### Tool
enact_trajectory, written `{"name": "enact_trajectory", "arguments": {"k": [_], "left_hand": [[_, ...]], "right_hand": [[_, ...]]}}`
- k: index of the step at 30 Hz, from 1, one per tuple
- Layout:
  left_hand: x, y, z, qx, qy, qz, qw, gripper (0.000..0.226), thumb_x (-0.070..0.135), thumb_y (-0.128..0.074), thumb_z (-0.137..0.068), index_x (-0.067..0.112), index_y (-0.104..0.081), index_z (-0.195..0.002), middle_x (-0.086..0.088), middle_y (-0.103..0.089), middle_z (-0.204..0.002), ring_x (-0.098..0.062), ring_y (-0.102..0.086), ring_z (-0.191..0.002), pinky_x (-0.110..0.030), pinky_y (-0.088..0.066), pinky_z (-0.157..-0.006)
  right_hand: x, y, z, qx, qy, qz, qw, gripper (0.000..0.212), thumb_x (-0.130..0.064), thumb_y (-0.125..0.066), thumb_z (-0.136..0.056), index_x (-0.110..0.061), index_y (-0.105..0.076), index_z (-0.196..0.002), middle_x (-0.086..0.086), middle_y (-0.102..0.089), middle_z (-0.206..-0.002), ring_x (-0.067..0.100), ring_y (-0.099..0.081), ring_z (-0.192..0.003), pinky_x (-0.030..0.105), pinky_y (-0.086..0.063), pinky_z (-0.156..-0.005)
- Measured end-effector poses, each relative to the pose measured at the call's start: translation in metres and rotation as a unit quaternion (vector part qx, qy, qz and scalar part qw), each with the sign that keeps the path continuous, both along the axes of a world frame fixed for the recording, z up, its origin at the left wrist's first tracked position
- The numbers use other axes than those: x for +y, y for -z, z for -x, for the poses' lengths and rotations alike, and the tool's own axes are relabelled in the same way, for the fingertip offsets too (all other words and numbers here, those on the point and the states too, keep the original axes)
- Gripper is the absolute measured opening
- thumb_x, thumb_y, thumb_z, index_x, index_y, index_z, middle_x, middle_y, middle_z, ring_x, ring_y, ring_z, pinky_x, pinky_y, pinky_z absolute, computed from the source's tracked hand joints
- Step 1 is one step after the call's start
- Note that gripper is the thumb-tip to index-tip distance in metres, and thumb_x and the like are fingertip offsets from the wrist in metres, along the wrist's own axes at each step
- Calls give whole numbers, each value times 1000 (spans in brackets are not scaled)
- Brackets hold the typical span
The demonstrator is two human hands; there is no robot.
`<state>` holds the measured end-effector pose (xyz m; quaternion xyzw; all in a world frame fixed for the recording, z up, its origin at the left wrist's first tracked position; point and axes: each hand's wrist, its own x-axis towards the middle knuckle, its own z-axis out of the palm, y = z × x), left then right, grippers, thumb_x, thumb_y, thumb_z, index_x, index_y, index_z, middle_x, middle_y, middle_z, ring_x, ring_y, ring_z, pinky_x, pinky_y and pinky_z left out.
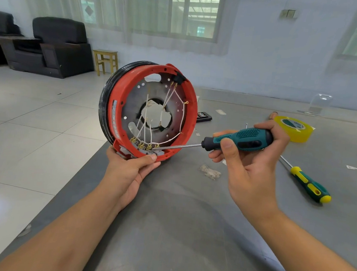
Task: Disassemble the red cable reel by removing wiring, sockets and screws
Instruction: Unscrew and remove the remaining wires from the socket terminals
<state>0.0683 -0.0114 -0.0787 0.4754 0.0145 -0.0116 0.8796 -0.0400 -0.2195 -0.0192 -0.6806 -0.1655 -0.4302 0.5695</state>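
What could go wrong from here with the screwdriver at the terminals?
1. The screwdriver tip sits at the brass terminals right beside the left hand thumb; a slip could jab it.
2. The cable reel stands on edge at the table corner, steadied only by that hand; prying could tip it off.
3. The thin white wires are still attached; levering may snap them or bend a terminal.

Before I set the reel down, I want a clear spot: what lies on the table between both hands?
Head view: only a crumpled grey scrap on the bare table.
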Motion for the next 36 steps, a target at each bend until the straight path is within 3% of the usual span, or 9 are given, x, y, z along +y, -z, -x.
{"name": "enact_trajectory", "arguments": {"k": [5, 13, 19, 28, 31, 36], "left_hand": [[1, -2, 1, 6, 8, 23, 1000, 81, -23, -73, -82, 15, -38, -145, -29, -62, -139, -42, -76, -108, -50, -65, -86], [1, -1, -1, 12, 4, 34, 999, 75, -23, -74, -81, 21, -40, -132, -24, -64, -137, -39, -78, -103, -45, -66, -80], [2, 0, -3, 14, -1, 42, 999, 75, -23, -75, -80, 26, -41, -126, -19, -64, -138, -38, -78, -102, -43, -66, -78], [1, -1, -2, 16, -13, 58, 998, 73, -22, -72, -83, 25, -39, -126, -22, -64, -138, -37, -78, -104, -46, -66, -81], [1, -2, -2, 20, -20, 63, 998, 76, -22, -72, -84, 25, -36, -131, -21, -64, -139, -36, -78, -104, -45, -67, -80], [2, -3, 0, 18, -9, 52, 998, 73, -22, -71, -84, 25, -37, -128, -21, -66, -135, -37, -79, -101, -42, -67, -77]], "right_hand": [[7, 9, 3, -11, -25, -3, 1000, 46, -9, -62, -100, -41, -35, -119, 10, -69, -110, 32, -72, -74, 36, -60, -78], [7, 6, 3, 1, -23, -30, 999, 45, -5, -61, -100, -35, -34, -120, 10, -70, -108, 33, -72, -75, 34, -61, -76], [-4, -3, -1, 13, -13, -98, 995, 39, -7, -60, -100, -28, -33, -117, 15, -71, -103, 39, -70, -69, 41, -62, -71], [-62, -2, -9, 7, 61, -203, 977, 36, -7, -58, -103, -29, -33, -117, 0, -70, -99, 32, -65, -65, 36, -56, -67], [-82, 6, -7, 7, 91, -196, 976, 36, -9, -58, -103, -31, -32, -116, -7, -73, -98, 29, -68, -68, 34, -58, -69], [-89, 24, -7, 86, 114, -148, 979, 41, -11, -64, -101, -38, -37, -114, 12, -63, -110, 29, -76, -73, 29, -63, -69]]}}
